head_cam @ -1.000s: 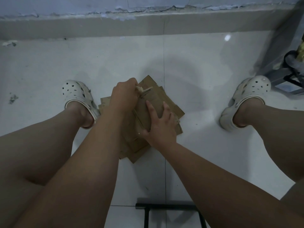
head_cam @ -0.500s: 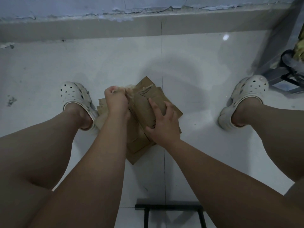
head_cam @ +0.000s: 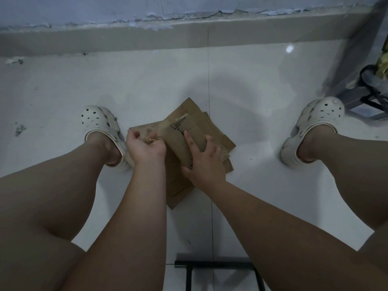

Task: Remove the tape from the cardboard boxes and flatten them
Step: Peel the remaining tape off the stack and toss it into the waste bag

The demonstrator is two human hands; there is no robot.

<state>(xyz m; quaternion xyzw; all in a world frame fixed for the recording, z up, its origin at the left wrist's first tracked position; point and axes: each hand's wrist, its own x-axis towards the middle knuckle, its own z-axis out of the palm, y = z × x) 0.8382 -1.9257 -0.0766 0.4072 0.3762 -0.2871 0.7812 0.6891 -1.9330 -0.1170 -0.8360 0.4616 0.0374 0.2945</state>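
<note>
Drawn back to nine o'clock of the cardboard box (head_cam: 178, 141), my left hand (head_cam: 144, 149) pinches peeled tape (head_cam: 148, 131) in curled fingers; my right hand (head_cam: 204, 163) wraps its fingers round the box.

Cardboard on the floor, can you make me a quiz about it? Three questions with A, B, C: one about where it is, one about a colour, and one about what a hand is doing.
1. Where is the cardboard?
A. On the floor between the two shoes
B. On a table
C. On a chair

2. What colour are the shoes?
A. Black
B. White
C. Red

3. What is the right hand doing?
A. Waving in the air
B. Holding the cardboard
C. Touching a shoe

Answers:
1 A: it lies on the tiles with a shoe on either side.
2 B: both shoes look white.
3 B: its fingers and thumb wrap round a folded piece.
</note>
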